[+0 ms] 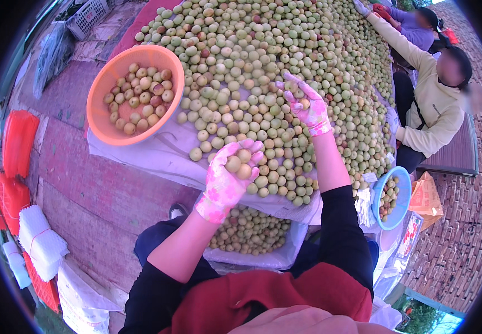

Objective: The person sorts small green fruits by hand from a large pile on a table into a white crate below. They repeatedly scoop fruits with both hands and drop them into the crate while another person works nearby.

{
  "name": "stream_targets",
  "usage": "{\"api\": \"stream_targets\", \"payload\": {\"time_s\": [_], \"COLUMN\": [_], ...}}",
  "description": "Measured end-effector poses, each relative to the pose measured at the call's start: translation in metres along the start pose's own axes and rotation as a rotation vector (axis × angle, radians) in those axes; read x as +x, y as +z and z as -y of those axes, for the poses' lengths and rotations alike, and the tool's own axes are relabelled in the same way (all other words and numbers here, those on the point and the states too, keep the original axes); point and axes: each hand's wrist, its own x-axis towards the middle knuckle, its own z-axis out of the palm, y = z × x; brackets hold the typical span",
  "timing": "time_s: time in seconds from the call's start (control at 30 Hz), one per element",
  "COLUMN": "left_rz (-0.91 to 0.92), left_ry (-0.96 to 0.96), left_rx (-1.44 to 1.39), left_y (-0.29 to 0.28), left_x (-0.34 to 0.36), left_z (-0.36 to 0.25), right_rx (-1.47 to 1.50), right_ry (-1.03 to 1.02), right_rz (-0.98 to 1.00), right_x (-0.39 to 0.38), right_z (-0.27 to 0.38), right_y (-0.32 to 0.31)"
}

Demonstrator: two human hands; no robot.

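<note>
Small round green-yellow fruits (285, 139), some tinged red, cover the cloth-topped table before me. My left hand (222, 181), in a pink-patterned glove, is turned palm up over the table's near edge. Its fingers curl around a few of these fruits (233, 163). My right hand (310, 111), gloved alike, is farther forward above the pile. Its fingers are bent around a fruit (304, 103), and another may sit between the fingertips. To the left, an orange basin (97, 114) contains redder fruits. Below my hands, a lined crate (291, 247) of fruits stands between my legs.
A blue basin (403, 206) with fruits stands at the right. Beyond it, a person in a cream top (438, 106) reaches over the pile, with another in purple (416, 30) farther off. White foam netting (40, 239) and red mesh bags (18, 145) lie left; a white plastic crate (89, 18) is far left.
</note>
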Motion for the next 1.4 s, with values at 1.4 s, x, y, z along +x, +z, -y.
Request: {"api": "stream_targets", "payload": {"time_s": [1.4], "left_rz": [0.277], "left_ry": [-0.113], "left_rx": [0.157], "left_y": [0.011], "left_x": [-0.077], "left_z": [0.028], "right_rx": [0.017], "right_ry": [-0.454], "right_rz": [-0.167], "right_x": [-0.162], "right_z": [-0.091], "right_y": [0.133]}}
